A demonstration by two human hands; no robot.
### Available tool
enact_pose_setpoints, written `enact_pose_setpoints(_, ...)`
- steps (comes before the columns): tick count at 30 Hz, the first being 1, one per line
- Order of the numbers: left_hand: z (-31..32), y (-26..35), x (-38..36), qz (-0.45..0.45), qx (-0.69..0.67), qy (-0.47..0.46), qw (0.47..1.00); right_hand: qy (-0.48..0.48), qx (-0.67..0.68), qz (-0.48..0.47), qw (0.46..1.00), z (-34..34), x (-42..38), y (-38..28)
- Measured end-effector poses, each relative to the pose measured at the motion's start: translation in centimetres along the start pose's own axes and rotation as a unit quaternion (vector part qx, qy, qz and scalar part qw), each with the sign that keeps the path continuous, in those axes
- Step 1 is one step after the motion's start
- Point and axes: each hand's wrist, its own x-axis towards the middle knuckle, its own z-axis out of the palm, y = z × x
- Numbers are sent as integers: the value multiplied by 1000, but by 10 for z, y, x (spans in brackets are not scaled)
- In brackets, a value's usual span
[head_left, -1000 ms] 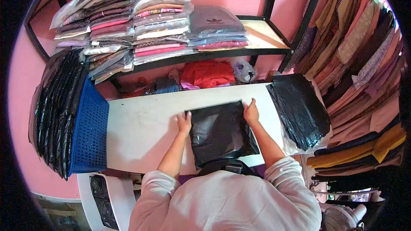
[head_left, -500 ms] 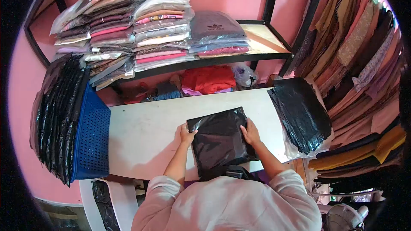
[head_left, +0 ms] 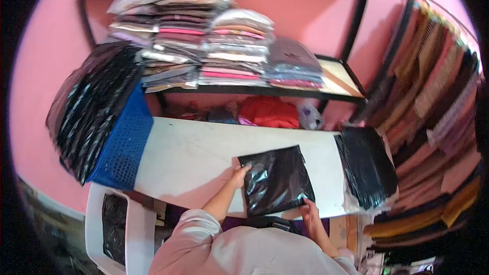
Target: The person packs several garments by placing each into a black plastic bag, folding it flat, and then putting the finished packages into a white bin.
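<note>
A flat black plastic mailing bag (head_left: 277, 181), glossy and roughly square, lies on the white table (head_left: 188, 145) in front of me. My left hand (head_left: 240, 175) holds it by the left edge, thumb on top and the other fingers hidden at the side or beneath. At its lower right corner, near the table's front edge, my right hand (head_left: 310, 213) has its fingertips closed on the plastic. What is inside the bag cannot be seen.
Black bags (head_left: 369, 168) lie stacked at the table's right end. A blue basket (head_left: 127, 147) full of black packages stands left. Clear-wrapped clothes (head_left: 234, 53) fill the shelf (head_left: 229, 90) behind. Garments (head_left: 428, 102) hang right; a white bin (head_left: 140, 229) stands below left.
My right hand has slid from the bag's upper right edge down to its lower right corner. My left hand stays on the left edge. The view has tilted and shifted.
</note>
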Motion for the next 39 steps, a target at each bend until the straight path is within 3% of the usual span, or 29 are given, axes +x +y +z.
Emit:
enact_pose_setpoints(1,-2,-1,-4,-6,2,19,1000,-20,30,26,999,-11,9,3)
enact_pose_setpoints(3,-18,-14,-2,8,28,37,999,-207,-23,153,966,-32,33,5)
enact_pose_setpoints(5,-27,-16,-15,19,34,45,998,-135,-36,127,982,25,0,10)
enact_pose_setpoints(7,-34,-19,-33,34,19,58,998,-141,-31,107,984,43,-4,17)
enact_pose_setpoints(13,-44,-33,-78,39,-49,92,994,-195,-20,95,976,49,12,28)
enact_pose_setpoints(15,-37,-40,-91,111,26,104,988,-188,-16,103,977,50,5,26)
enact_pose_setpoints(17,-31,-39,-105,97,56,106,988,-183,-27,113,976,49,10,24)
enact_pose_setpoints(19,-33,-41,-107,77,89,112,987,-167,-72,51,982,46,11,27)
enact_pose_setpoints(20,-34,-42,-108,120,68,108,985,-153,-90,16,984,40,26,32)
enact_pose_setpoints(21,-36,-45,-112,160,50,105,980,-158,-73,53,983,61,-4,21)
enact_pose_setpoints(22,-25,-32,-125,178,40,113,977,-160,-55,92,981,82,-34,10)
enact_pose_setpoints(23,-14,-12,-140,160,72,130,976,-189,-40,32,981,73,-6,25)
enact_pose_setpoints(24,-20,-5,-137,202,70,108,971,-203,-32,35,978,79,-2,27)
enact_pose_setpoints(29,-1,100,-173,225,123,106,961,-277,7,53,959,160,-34,16)
enact_pose_setpoints(39,-13,354,-258,431,252,98,861,-447,-35,-138,883,399,-150,2)
